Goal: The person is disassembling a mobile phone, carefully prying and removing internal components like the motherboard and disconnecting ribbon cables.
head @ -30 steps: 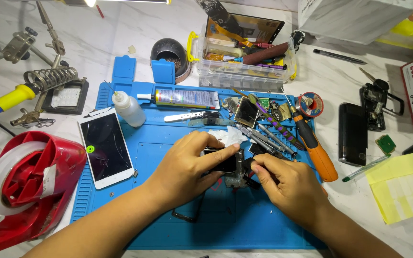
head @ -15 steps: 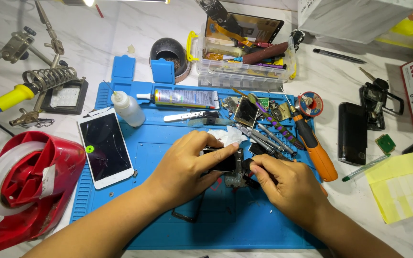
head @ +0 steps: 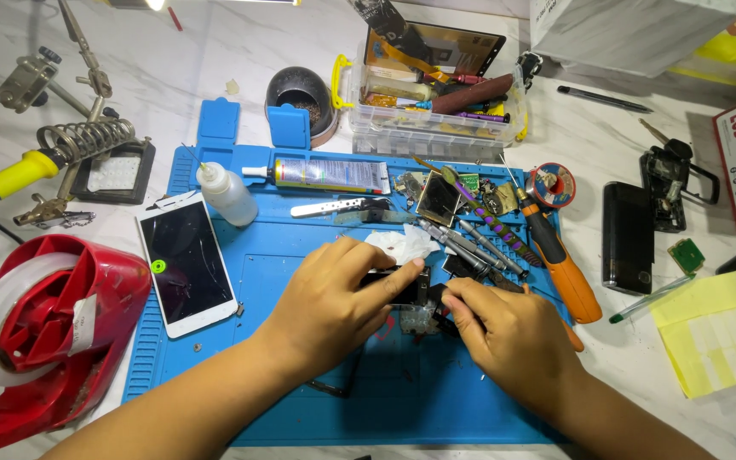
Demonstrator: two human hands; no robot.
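Both hands, left [head: 334, 298] and right [head: 504, 336], pinch a small dark part [head: 409, 294] over the blue mat [head: 300, 247]; it looks light and fragile, best held by its edges.

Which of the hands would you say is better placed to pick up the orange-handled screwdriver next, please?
Probably the right hand: the orange-handled screwdriver lies just beside it on the blue mat, while the left hand pinches the small dark part and would have to cross over.

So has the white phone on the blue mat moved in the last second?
No. The white phone lies in the same spot beside the squeeze bottle, near the blue mat's left edge.
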